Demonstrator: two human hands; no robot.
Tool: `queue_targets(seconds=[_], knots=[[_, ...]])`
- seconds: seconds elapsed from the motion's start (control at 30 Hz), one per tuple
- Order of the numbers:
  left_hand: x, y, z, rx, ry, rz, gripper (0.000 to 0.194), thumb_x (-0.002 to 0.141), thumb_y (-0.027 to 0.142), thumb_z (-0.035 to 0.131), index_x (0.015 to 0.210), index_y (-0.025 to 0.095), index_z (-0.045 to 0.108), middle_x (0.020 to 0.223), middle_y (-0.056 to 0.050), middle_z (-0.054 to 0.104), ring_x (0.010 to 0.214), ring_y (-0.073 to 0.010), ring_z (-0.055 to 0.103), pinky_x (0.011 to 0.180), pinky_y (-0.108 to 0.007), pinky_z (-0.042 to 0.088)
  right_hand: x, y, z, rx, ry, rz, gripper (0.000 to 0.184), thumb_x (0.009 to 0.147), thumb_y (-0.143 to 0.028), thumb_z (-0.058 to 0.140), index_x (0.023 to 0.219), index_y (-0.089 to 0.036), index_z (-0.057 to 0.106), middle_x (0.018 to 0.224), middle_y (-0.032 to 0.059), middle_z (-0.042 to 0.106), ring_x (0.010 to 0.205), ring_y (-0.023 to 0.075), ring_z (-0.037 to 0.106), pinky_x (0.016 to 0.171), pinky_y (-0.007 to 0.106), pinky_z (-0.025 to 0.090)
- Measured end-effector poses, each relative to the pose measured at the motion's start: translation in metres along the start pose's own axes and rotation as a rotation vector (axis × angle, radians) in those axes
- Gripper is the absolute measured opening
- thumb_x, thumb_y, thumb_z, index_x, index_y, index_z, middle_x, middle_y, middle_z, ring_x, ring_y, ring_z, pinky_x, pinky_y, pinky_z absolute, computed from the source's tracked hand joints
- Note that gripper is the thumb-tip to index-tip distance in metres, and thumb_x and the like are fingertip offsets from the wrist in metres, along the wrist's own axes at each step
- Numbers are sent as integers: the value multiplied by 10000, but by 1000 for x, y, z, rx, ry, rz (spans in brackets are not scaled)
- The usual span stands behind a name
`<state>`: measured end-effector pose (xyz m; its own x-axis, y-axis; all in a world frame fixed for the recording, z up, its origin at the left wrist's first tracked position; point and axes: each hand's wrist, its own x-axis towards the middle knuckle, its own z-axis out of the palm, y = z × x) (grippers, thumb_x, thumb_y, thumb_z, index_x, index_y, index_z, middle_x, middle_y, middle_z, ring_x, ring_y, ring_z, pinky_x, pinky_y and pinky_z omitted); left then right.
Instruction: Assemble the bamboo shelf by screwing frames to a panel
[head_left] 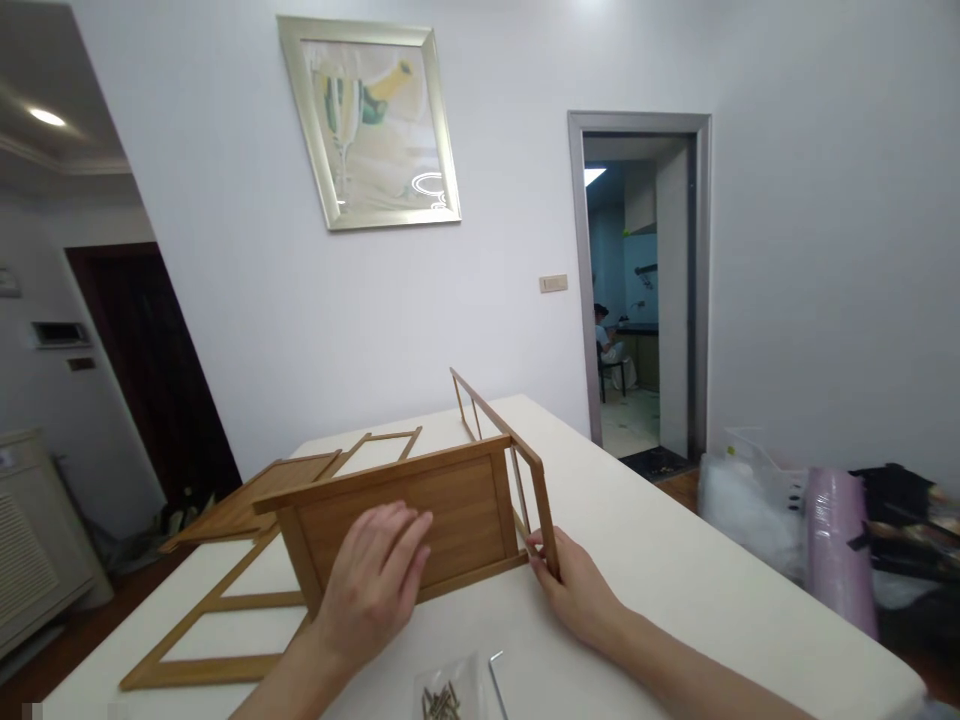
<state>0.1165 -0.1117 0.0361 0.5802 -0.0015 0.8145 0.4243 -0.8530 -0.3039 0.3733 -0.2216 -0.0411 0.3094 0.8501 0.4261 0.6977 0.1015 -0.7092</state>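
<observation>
Wood frame (542,500), R hand (576,588) round end

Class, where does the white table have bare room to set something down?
Bare: the white table between the right hand and the table's right edge. Crowded: left, wooden frames; centre, panel; near side, screw bag and bent rod.

left hand (371,580): bare | right hand (576,590): bare | forearms (690,655): bare, slim

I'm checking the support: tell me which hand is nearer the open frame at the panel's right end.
Right. The right hand grips the open frame at its near end; the left hand is farther left, in front of the panel.
</observation>
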Motion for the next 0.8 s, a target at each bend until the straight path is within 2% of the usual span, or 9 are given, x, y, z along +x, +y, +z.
queue_targets(seconds=[0.07, 0.13, 0.2, 0.27, 0.37, 0.43, 0.5, 0.6, 0.8], knots=[[-30, 3, 4, -39, -93, 34, 256, 820, 101, 549, 1050, 206, 587, 944, -81, 642, 932, -228, 587, 884, -408, 445, 2, 4, 1, 5, -5, 18, 167, 833, -241, 436, 937, -218, 564, 895, 51, 631, 796, 194, 585, 771, 339, 455], [-56, -2, 9, -77, -149, -25, 150, 824, 88, 527, 907, 197, 588, 809, -62, 616, 798, -204, 574, 776, -375, 460, 4, 8, 3, 23, 0, 21, 162, 820, -238, 441, 908, -213, 575, 888, 56, 638, 776, 196, 587, 764, 342, 460], [-76, -17, 13, -84, -78, -139, 104, 819, 102, 537, 848, 201, 552, 759, -47, 572, 744, -192, 545, 717, -354, 455, 6, 13, 5, 53, 18, 24, 151, 801, -233, 456, 879, -209, 583, 924, 72, 646, 817, 207, 595, 783, 346, 461], [-89, -38, 14, -41, 92, -337, 88, 811, 176, 577, 855, 201, 506, 780, -44, 536, 765, -199, 525, 715, -359, 460, 8, 15, 7, 85, 33, 40, 141, 794, -245, 469, 856, -208, 590, 956, 86, 652, 865, 222, 601, 809, 353, 459], [-98, -66, 13, 26, 290, -756, 338, 759, 395, 636, 966, 185, 471, 926, -74, 509, 896, -248, 514, 793, -434, 474, 11, 15, 7, 106, 43, 69, 153, 807, -311, 479, 817, -208, 592, 959, 90, 658, 884, 234, 604, 839, 361, 449], [-100, -74, 13, -119, 275, -1041, 518, 724, 508, 631, 1070, 166, 456, 1003, -91, 522, 906, -256, 541, 774, -441, 501, 12, 13, 7, 101, 41, 89, 207, 821, -381, 478, 776, -209, 584, 907, 82, 661, 841, 232, 602, 814, 355, 451], [-101, -73, 16, -420, 123, -1215, 578, 696, 560, 629, 1093, 166, 482, 996, -87, 588, 876, -256, 599, 751, -427, 529, 12, 10, 6, 80, 39, 112, 287, 831, -458, 465, 725, -210, 562, 803, 67, 651, 756, 222, 585, 738, 339, 454], [-101, -62, 23, -726, -42, -1244, 511, 659, 529, 665, 1017, 178, 568, 987, -85, 683, 946, -286, 649, 830, -424, 535, 13, 9, 8, 22, 57, 144, 373, 829, -532, 443, 650, -213, 516, 665, 43, 602, 655, 202, 534, 635, 312, 426], [-103, -53, 34, -744, -11, -1230, 511, 644, 450, 692, 1048, 154, 588, 1071, -102, 694, 1037, -303, 635, 936, -443, 502, 14, 12, 10, -35, 15, 200, 422, 824, -550, 421, 564, -219, 435, 560, 12, 530, 564, 172, 476, 553, 287, 363]])
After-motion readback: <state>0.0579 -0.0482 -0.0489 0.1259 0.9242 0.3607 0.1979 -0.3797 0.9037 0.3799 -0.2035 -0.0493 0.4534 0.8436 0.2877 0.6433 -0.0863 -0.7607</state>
